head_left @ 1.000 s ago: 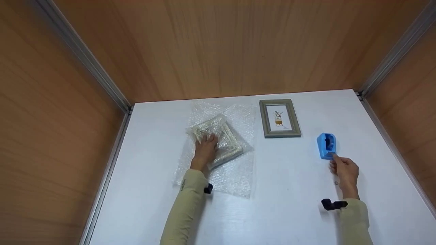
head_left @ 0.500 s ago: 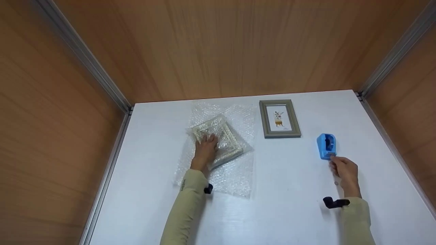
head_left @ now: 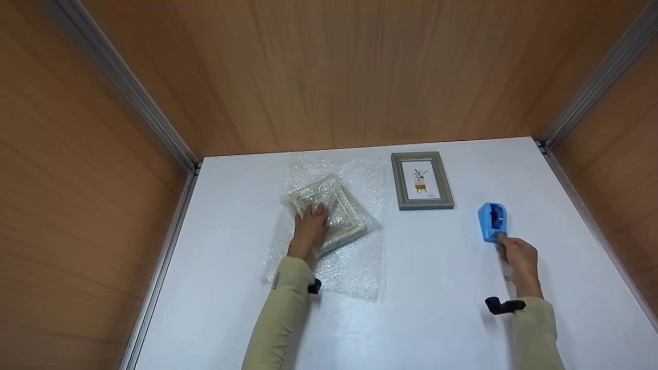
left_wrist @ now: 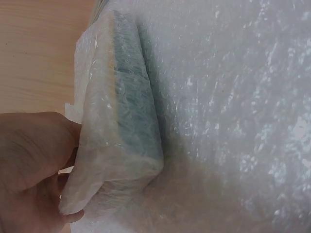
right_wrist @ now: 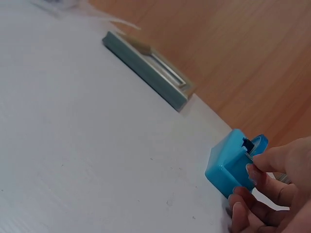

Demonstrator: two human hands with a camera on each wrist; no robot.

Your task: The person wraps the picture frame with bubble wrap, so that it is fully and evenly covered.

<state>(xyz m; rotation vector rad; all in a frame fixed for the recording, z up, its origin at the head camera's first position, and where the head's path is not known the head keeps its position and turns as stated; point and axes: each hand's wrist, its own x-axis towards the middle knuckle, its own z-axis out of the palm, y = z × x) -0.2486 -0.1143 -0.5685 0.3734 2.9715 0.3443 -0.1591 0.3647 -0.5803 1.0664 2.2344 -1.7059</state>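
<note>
My left hand [head_left: 310, 229] rests on a picture frame [head_left: 349, 218] wrapped in clear bubble wrap, pressing it with spread fingers. In the left wrist view, a corner flap of the bubble wrap [left_wrist: 99, 160] stands up by that hand [left_wrist: 36, 167]. Beneath lies a flat bubble wrap sheet [head_left: 349, 280]. On the right, a blue tape dispenser [head_left: 488, 223] stands on the table. My right hand [head_left: 522, 259] is at its near end. The right wrist view has thumb and forefinger pinched at the dispenser's serrated cutter [right_wrist: 250, 158], on the tape's end; the tape itself is barely visible.
A grey-green picture frame [head_left: 397, 180] with a plant print lies at the back, between the bubble wrap and the dispenser. Wood-grain panels [head_left: 329, 77] enclose the white table [head_left: 426, 329] at the back and both sides.
My right hand has shifted slightly left at the dispenser's front, its thumb and forefinger staying at the cutter. The left hand and the wrapped frame have not moved.
</note>
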